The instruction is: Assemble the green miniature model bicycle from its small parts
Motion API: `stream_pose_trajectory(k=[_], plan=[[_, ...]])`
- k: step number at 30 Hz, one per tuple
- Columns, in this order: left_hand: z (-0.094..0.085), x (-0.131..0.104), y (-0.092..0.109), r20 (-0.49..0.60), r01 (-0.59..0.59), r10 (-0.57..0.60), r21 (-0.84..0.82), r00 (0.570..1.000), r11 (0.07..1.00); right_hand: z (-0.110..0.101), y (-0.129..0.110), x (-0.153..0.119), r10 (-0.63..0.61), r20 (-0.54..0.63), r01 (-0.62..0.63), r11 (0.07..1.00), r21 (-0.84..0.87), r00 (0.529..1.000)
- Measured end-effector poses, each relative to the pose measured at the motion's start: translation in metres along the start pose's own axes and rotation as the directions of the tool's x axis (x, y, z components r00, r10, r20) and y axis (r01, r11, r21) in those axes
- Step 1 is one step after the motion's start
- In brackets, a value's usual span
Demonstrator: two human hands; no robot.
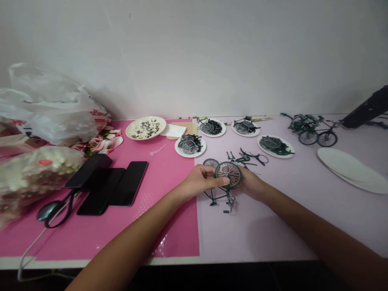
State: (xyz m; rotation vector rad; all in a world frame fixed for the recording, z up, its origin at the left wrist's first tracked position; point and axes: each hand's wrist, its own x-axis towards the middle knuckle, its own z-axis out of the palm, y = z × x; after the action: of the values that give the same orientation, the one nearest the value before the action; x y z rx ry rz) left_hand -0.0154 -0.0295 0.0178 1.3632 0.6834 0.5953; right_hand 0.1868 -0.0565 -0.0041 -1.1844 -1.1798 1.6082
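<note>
Fitting of the green wheel [229, 171] seems to be going on, and the next move is probably calling for steady alignment. Above the counter [287, 218], the left hand [198, 178] is gripping this wheel on an upside-down small bicycle [228, 191]. The right hand [250, 182] is sitting partly behind; I cannot tell its grip.

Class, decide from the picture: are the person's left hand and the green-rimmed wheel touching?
Touching. The head view shows the left hand at the green-rimmed wheel, its thumb laid across the wheel's front.
</note>
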Motion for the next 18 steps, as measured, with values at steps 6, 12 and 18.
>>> stream_pose_trajectory(k=[6, 12, 18], plan=[[-0.0010, 0.0001, 0.0014, 0.023, 0.009, -0.009, 0.004, 1.000, 1.000, 0.0023, -0.0045, -0.0019, 0.022, 0.019, -0.024, 0.996, 0.081, 1.000], [-0.0005, -0.0006, 0.0042, 0.028, 0.012, -0.013, 0.029, 1.000, 1.000, -0.0017, 0.0020, -0.0018, 0.053, -0.010, -0.052, 0.996, 0.074, 0.999], [-0.0002, -0.0005, 0.0036, 0.037, 0.002, -0.002, -0.003, 0.999, 1.000, -0.0023, 0.0036, -0.0010, 0.073, -0.069, -0.069, 0.996, 0.060, 0.995]])
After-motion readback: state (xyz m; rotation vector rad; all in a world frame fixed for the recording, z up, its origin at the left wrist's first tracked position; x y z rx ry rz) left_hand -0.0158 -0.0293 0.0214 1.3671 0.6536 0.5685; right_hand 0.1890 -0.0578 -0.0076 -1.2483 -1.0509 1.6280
